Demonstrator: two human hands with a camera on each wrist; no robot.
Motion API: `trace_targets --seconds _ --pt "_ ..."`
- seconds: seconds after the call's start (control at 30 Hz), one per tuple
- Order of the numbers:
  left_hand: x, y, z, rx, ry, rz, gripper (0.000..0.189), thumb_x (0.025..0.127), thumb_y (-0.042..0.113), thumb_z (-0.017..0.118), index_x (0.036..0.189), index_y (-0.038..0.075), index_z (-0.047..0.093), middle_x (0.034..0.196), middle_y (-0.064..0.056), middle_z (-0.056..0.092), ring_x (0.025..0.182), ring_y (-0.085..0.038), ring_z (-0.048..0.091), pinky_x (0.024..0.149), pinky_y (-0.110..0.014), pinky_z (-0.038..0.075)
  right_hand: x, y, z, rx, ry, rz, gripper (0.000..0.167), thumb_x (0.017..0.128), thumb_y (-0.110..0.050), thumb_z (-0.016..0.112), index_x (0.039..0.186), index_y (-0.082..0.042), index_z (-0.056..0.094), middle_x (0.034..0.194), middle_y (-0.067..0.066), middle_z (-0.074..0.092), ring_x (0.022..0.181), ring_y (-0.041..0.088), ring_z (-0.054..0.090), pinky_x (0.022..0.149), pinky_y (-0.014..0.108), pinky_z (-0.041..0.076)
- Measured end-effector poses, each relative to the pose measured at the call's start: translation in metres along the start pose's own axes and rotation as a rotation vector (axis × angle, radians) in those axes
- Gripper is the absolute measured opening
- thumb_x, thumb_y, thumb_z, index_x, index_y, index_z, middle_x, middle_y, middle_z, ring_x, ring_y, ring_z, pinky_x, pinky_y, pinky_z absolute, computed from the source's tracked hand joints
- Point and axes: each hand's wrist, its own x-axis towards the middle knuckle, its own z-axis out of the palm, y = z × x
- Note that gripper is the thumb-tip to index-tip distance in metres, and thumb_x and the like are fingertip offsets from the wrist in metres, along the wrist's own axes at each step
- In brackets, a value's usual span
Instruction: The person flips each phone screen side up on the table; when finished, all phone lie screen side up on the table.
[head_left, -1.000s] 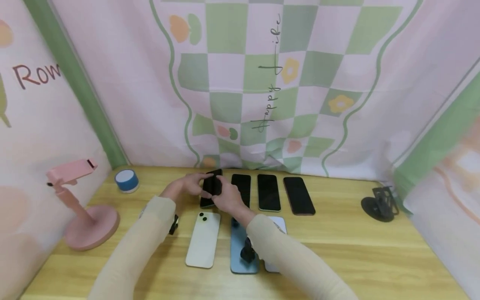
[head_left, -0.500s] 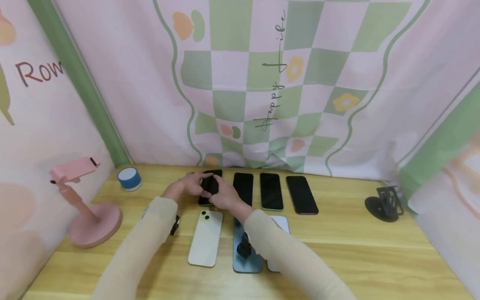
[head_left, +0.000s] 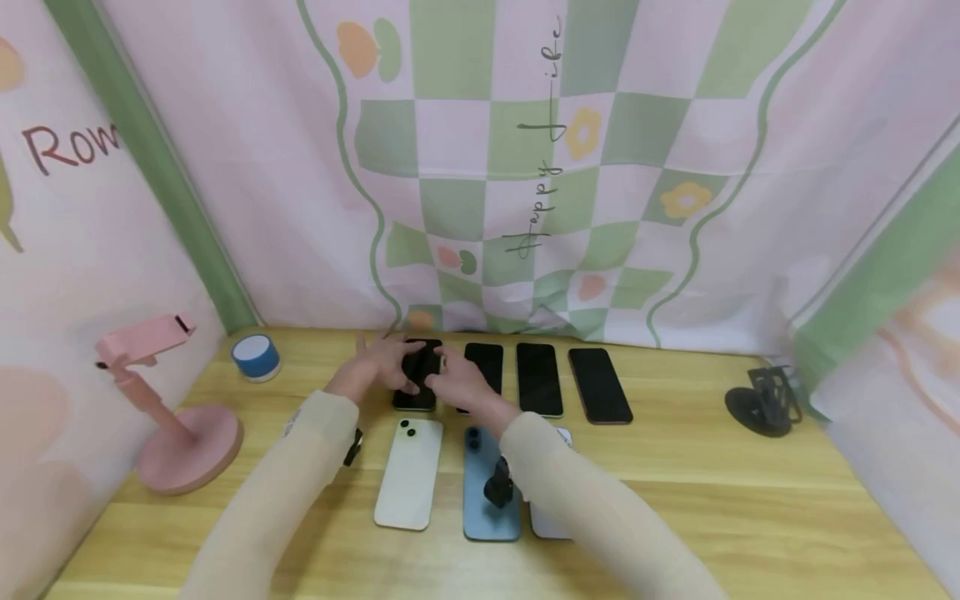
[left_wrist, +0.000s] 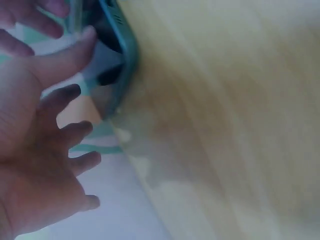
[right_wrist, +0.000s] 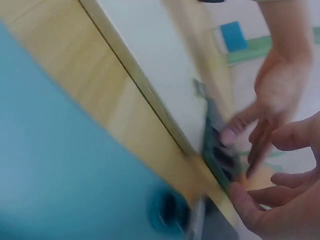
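- Shifted since the earlier frame: the right hand (head_left: 465, 389) had drawn slightly rightward, baring more of the left-end phone (head_left: 420, 371); the left hand (head_left: 378, 364) had kept its place along that phone's left side.
- Wooden table (head_left: 712, 483): carried the phones in two rows. Its surface looked smooth; an uneven push could have slid a phone out of line.
- Right sleeve (head_left: 600, 508): crossed above the pale phone (head_left: 546, 527), hiding part of it. Contact could not be determined. A lowered forearm could have dragged that phone askew.
- Hands: the left was wide, thumb and index finger parted over the left-end phone. The right was narrower, fingers loosely bent near the phone's right edge, with nothing visibly gripped. Fingertip pressure could not be determined; one-sided pressure could have rotated the phone.
- Left-end phone: lay flat, screen up, at the left end of the far row, near the curtain (head_left: 322, 275). Excess forward push could have run its far end into the fabric.
- Second phone (head_left: 487, 362): lay just beside it, partly behind the right hand. A careless withdrawal could have nudged it.
- Wrist camera (head_left: 498, 483): hung above the blue phone (head_left: 487, 521). A dropped wrist could have struck that phone's back.
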Motion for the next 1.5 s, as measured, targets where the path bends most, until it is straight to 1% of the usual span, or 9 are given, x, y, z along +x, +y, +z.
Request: trace_targets --seconds 0.1,0.23,0.47,0.5,0.6,0.73,0.97,1.27,1.5 --pt "-0.002 0.015 -0.003 0.095 0.072 0.058 0.078 0.094 0.045 0.073 0.161 0.024 0.04 0.173 -0.015 0.027 0.161 -0.044 0.019 0.125 -0.076 0.014 -0.008 0.005 -0.019 -0.036 0.027 -0.028 0.06 0.102 -0.02 0.055 0.159 -0.011 0.039 0.162 0.018 0.046 0.14 0.038 0.055 0.111 0.054 0.05" --pt "-0.008 0.044 -0.001 0.148 0.153 0.164 0.067 0.098 0.042 0.068 0.158 0.023 0.045 0.169 -0.012 0.037 0.158 -0.042 0.029 0.126 -0.073 0.018 -0.029 0.02 -0.044 -0.181 0.057 -0.114 0.056 0.103 -0.018 0.056 0.156 -0.009 0.043 0.158 0.018 0.052 0.138 0.037 0.058 0.109 0.052 0.053" --pt "-0.037 0.097 0.019 0.098 0.153 0.305 0.061 0.101 0.034 0.066 0.157 0.019 0.047 0.165 -0.011 0.045 0.154 -0.039 0.038 0.126 -0.072 0.02 -0.087 0.055 -0.071 -0.426 0.025 -0.262 0.048 0.101 -0.013 0.061 0.146 0.001 0.054 0.13 0.022 0.071 0.119 0.039 0.067 0.098 0.054 0.057" --pt "-0.041 0.104 0.022 0.097 0.16 0.328 0.059 0.102 0.033 0.065 0.156 0.018 0.048 0.164 -0.01 0.046 0.153 -0.039 0.04 0.126 -0.071 0.023 -0.096 0.061 -0.073 -0.46 0.033 -0.284 0.046 0.1 -0.012 0.062 0.143 0.003 0.056 0.136 0.022 0.068 0.126 0.038 0.064 0.102 0.053 0.055" --pt "-0.053 0.119 0.032 0.107 0.184 0.386 0.053 0.102 0.032 0.064 0.152 0.017 0.053 0.158 -0.009 0.054 0.148 -0.035 0.048 0.124 -0.068 0.032 -0.12 0.075 -0.076 -0.541 0.053 -0.332 0.043 0.098 -0.011 0.065 0.137 0.007 0.06 0.136 0.023 0.068 0.126 0.04 0.064 0.106 0.055 0.054" --pt "-0.065 0.136 0.044 0.11 0.159 0.446 0.05 0.103 0.033 0.062 0.15 0.016 0.056 0.155 -0.006 0.058 0.143 -0.031 0.054 0.123 -0.061 0.037 -0.153 0.086 -0.075 -0.618 0.025 -0.305 0.049 0.094 -0.016 0.072 0.136 0.008 0.06 0.141 0.025 0.064 0.132 0.043 0.06 0.113 0.057 0.049" --pt "-0.071 0.149 0.064 0.109 0.107 0.439 0.052 0.104 0.038 0.06 0.152 0.02 0.053 0.161 -0.006 0.05 0.147 -0.03 0.05 0.124 -0.058 0.037 -0.185 0.098 -0.065 -0.691 -0.127 -0.163 0.066 0.089 -0.033 0.079 0.144 -0.001 0.057 0.157 0.022 0.05 0.145 0.044 0.047 0.119 0.059 0.043" --pt "-0.067 0.164 0.078 0.117 0.035 0.405 0.061 0.102 0.045 0.062 0.156 0.022 0.047 0.163 -0.005 0.046 0.151 -0.029 0.045 0.125 -0.055 0.038 -0.188 0.109 -0.064 -0.681 -0.112 -0.191 0.066 0.086 -0.029 0.084 0.142 -0.003 0.059 0.159 0.021 0.048 0.147 0.045 0.044 0.119 0.06 0.042" --pt "-0.064 0.167 0.081 0.053 0.009 0.366 0.062 0.099 0.041 0.07 0.154 0.023 0.049 0.161 -0.006 0.048 0.149 -0.029 0.045 0.123 -0.055 0.04 -0.19 0.112 -0.062 -0.675 -0.106 -0.224 0.065 0.088 -0.028 0.083 0.143 -0.002 0.059 0.159 0.022 0.048 0.147 0.046 0.045 0.117 0.06 0.044"
